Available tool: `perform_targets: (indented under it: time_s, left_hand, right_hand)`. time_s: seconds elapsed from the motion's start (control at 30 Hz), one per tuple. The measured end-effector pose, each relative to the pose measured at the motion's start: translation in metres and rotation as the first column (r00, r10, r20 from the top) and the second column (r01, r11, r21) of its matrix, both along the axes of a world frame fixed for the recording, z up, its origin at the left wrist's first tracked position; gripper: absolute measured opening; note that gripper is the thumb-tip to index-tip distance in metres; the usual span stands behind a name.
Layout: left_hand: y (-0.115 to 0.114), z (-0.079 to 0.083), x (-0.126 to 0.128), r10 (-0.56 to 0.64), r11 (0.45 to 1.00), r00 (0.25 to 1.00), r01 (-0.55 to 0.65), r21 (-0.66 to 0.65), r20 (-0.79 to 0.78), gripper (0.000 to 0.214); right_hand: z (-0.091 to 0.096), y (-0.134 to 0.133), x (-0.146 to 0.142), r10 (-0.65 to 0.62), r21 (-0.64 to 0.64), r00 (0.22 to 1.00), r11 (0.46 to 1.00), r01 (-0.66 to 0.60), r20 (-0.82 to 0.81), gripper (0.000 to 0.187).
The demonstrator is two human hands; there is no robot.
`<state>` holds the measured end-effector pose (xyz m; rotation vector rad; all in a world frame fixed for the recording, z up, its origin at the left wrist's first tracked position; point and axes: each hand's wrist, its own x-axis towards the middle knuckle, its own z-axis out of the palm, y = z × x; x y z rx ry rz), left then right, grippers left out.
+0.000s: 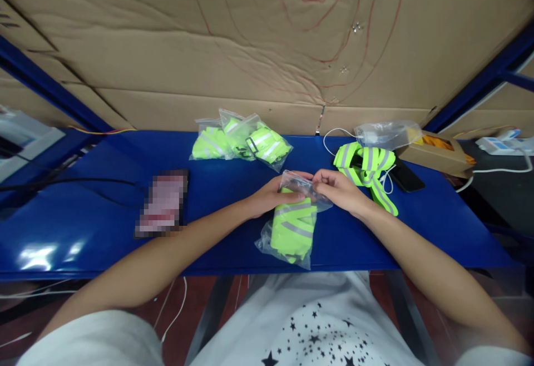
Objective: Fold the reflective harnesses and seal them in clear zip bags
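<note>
A clear zip bag [263, 239] with a folded neon-yellow reflective strap [294, 224] inside lies near the front of the blue table, its open end toward the wall. My left hand [277, 194] is closed on the left side of the bag's mouth, thumb on top of the plastic. At the right end of the same edge, my right hand [336, 188] pinches the plastic between thumb and fingers. Beside my right hand lies a loose reflective strap [367, 163] in loops, outside any bag.
Several bagged reflective straps [242, 141] lie at the back by the cardboard wall [167, 65]. A phone [162, 203] rests at left near my forearm. At right are a black phone [404, 176], a white cable [329, 135], clear bags [386, 134] and a cardboard box [442, 157].
</note>
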<state>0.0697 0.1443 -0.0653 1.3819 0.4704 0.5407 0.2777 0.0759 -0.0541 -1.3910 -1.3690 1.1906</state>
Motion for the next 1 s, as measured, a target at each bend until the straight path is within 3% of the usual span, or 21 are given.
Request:
perform_targets:
  time_s: [0.2,0.73,0.93,1.0]
  left_hand:
    - [0.001,-0.005,-0.003,-0.058,0.998,0.998,0.058,0.011,-0.023,0.084]
    - [0.003,-0.012,-0.002,-0.211,0.924,0.974,0.225,0.31,-0.078,0.081]
    - [-0.002,-0.01,0.0,-0.234,0.903,0.97,0.244,0.353,-0.071,0.078]
    - [-0.003,-0.01,0.0,-0.202,0.921,0.978,0.209,0.33,-0.054,0.074]
  right_hand:
    - [0.004,-0.002,-0.003,0.061,-0.013,0.998,0.998,-0.061,0.011,0.012]
    - [-0.004,-0.003,-0.006,0.104,0.051,0.993,0.993,-0.107,0.056,0.009]
    - [-0.004,-0.004,-0.006,0.147,0.034,0.987,0.988,-0.149,0.069,0.012]
    - [-0.004,-0.004,-0.006,0.142,0.032,0.987,0.989,-0.145,0.079,0.012]
